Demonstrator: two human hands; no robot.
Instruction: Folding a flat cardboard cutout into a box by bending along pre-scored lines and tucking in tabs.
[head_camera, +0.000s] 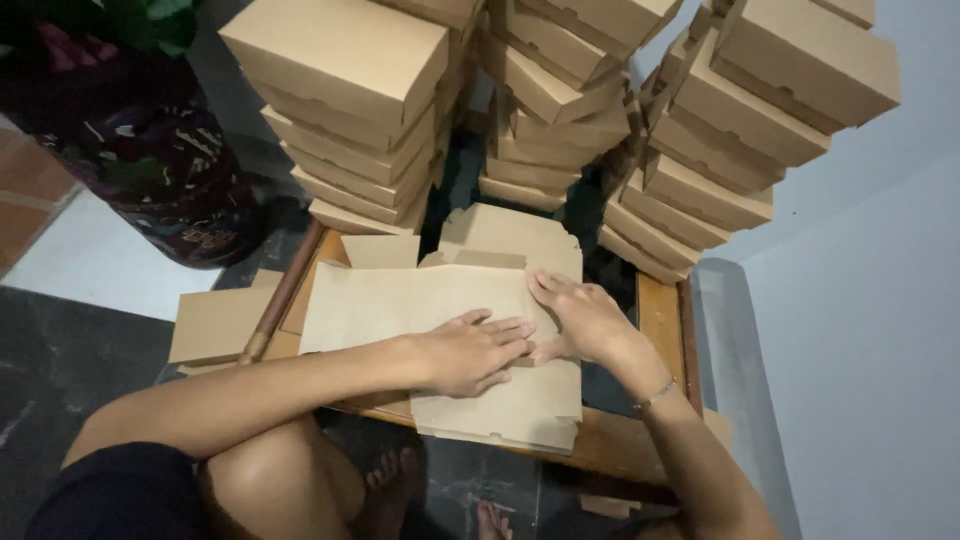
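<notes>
A flat brown cardboard box blank (400, 300) lies unfolded on a low wooden table (660, 320). My left hand (470, 352) rests palm down on the blank's middle, fingers together and pointing right. Touching it, my right hand (580, 318) presses flat on the blank's right part, fingers spread toward the upper left. A thin bracelet (655, 394) circles my right wrist. Neither hand grips anything; both press the cardboard down.
Three tall stacks of folded brown boxes (350, 110) (555, 90) (730, 140) stand behind the table. More flat blanks (215, 325) lie to the left. A dark patterned cloth bundle (150, 150) sits far left, a pale wall (870, 350) right. My knee (270, 480) and feet are below.
</notes>
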